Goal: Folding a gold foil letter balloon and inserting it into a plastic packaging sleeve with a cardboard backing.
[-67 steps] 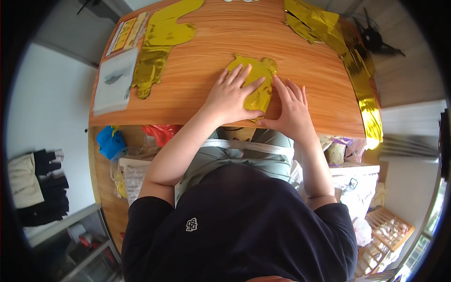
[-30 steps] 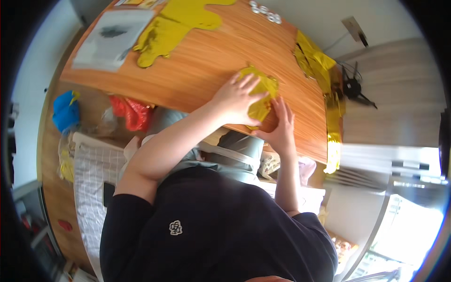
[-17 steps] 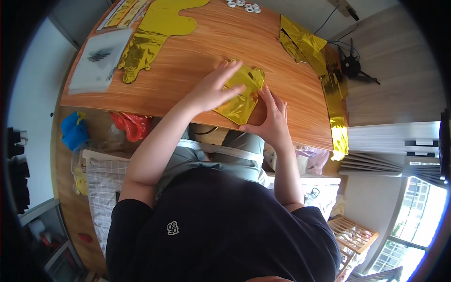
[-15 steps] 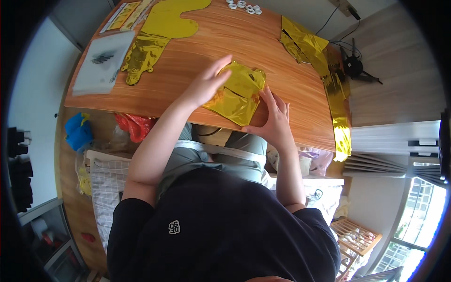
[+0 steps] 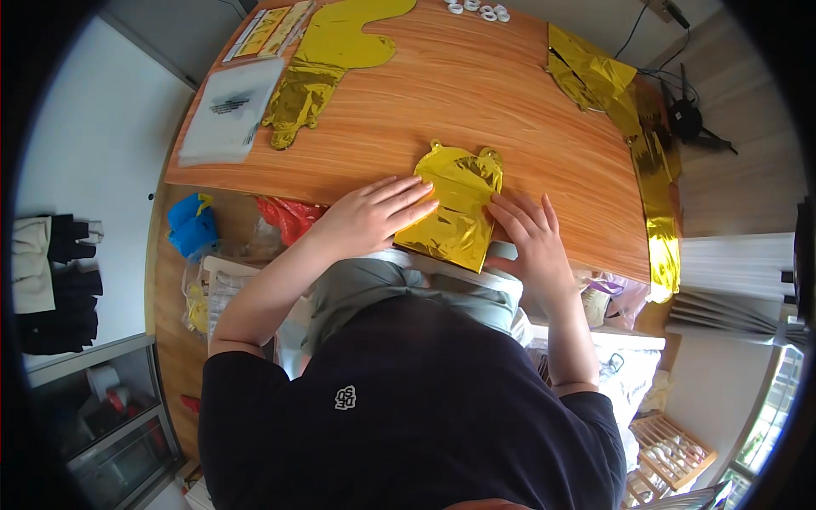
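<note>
Pressing flat, left hand [image 5: 371, 217] and right hand [image 5: 527, 240] on gold foil balloon [image 5: 453, 206].

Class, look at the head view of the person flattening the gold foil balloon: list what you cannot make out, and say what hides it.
- Near edge of the foil balloon: hangs past the table edge, partly under the left hand and right hand.
- White rings: cut off by the top edge, too small.
- Print on the clear packet: too small.
</note>
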Demonstrator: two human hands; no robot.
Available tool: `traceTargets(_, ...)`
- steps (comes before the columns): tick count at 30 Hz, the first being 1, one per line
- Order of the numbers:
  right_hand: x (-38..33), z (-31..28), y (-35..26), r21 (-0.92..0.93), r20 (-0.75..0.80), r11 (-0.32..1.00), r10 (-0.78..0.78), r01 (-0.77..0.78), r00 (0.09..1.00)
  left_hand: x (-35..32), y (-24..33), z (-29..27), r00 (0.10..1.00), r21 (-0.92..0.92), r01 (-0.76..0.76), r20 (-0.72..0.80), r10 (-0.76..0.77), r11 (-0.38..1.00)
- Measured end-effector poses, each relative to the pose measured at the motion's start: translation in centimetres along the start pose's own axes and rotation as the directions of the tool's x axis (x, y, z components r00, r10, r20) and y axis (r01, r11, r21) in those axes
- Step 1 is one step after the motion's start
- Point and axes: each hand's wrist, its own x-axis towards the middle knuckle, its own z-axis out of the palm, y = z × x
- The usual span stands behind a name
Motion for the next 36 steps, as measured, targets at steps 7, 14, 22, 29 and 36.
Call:
traceTargets(7,-0.4,2.2,-0.8,-0.018,-0.287,1.0,-0.005,0.0,0.958,0.6,-0.5,0.8,0.984,-0.176,0.085,-0.138,-0.11,0.981)
traceTargets(14,-0.5,2.3,-1.0,-0.028,-0.312,1.0,-0.006,-0.003,0.95,0.7,-0.8,0.8,0.986,-0.139,0.103,-0.114,-0.12,0.985)
traceTargets(22,-0.5,2.2,-1.3,-0.042,-0.315,0.999,-0.001,-0.013,0.949,0.5,-0.5,0.5,0.983,-0.06,0.135,-0.119,-0.142,0.989)
traceTargets(29,-0.8,1.9,-1.4,-0.078,-0.455,0.996,-0.082,0.052,0.887,0.8,0.0,-0.5,0.96,-0.347,0.137,-0.183,-0.211,0.928)
traceTargets(36,-0.5,-0.2,-3.4,0.739,-0.197,0.659,0.409,-0.139,0.891,1.4,0.4,-2.0,0.848,-0.822,0.22,-0.105,-0.52,0.525)
